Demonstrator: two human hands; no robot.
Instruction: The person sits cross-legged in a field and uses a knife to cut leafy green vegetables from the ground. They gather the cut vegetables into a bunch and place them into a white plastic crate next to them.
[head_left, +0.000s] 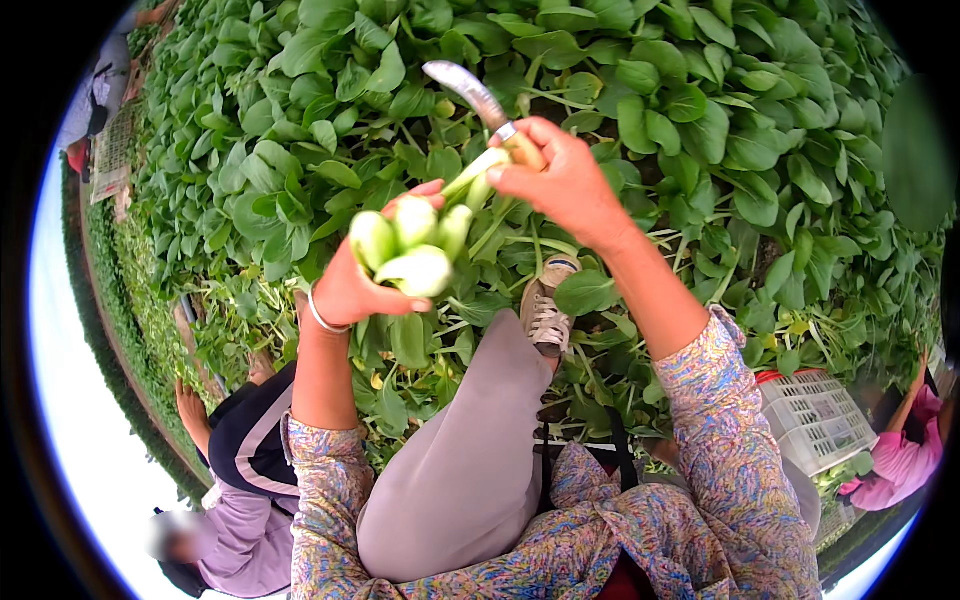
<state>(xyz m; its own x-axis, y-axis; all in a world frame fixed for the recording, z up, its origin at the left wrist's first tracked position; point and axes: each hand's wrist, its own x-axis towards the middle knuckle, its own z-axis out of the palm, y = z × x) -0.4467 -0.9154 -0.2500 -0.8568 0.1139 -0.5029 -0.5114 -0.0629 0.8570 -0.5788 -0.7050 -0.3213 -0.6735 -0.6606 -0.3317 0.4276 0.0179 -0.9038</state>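
My left hand (358, 283), with a white bangle (324, 315) at the wrist, is closed around several bok choy heads (414, 223). Their pale bases are turned up towards me. In my right hand (568, 177) is the wooden handle (528, 152) of a knife with a curved blade (463, 88), which points up and left, away from the bok choy. My right thumb and fingers also pinch a pale green leaf stalk (480, 168) beside the handle. Whether that stalk is still joined to a held head cannot be told.
Dense standing bok choy (712, 97) spreads in front. Leaves lie around my shoe (550, 307). A white plastic crate (817, 416) stands at right, near a person in pink (896, 465). Another person (244, 517) crouches at left. A further crate (114, 154) sits at far left.
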